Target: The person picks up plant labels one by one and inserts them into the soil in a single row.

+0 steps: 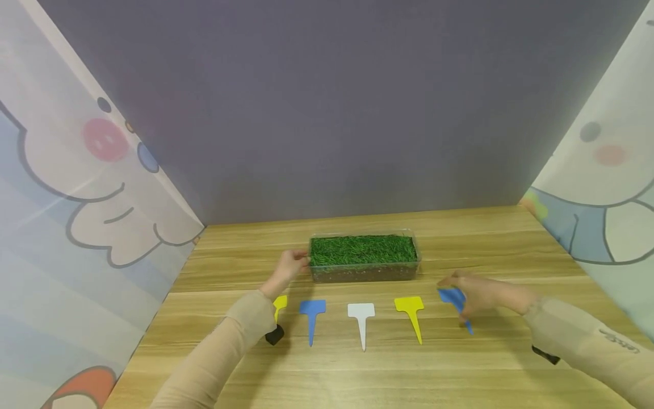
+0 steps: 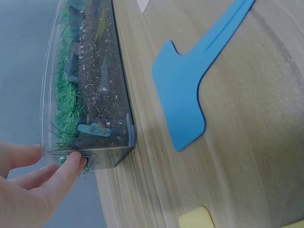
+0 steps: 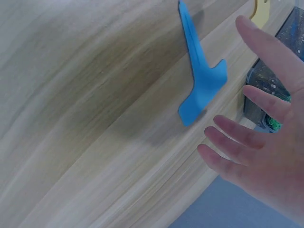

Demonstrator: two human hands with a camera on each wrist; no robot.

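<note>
A clear plastic box (image 1: pixel 365 274) holding dark soil and green grass (image 1: pixel 363 250) sits on the table. At its left end is my left hand (image 1: pixel 289 266), with extended fingers touching the end wall near the rim in the left wrist view. My right hand (image 1: pixel 474 292) hovers over the rightmost blue T-shaped plant label (image 1: pixel 452 295), partly covering it in the head view. From the right wrist, that hand shows its fingers spread and nothing in them, with the label lying beside the fingertips. Another blue plant label (image 2: pixel 183 95) lies in front of the box.
Between the blue labels lie a white label (image 1: pixel 361 310) and a yellow label (image 1: pixel 409 305), stems toward me. A second yellow label (image 1: pixel 280 303) is partly hidden by my left sleeve. A grey wall (image 1: pixel 347 113) rises behind the wooden table (image 1: pixel 398 375); cartoon-printed panels flank it.
</note>
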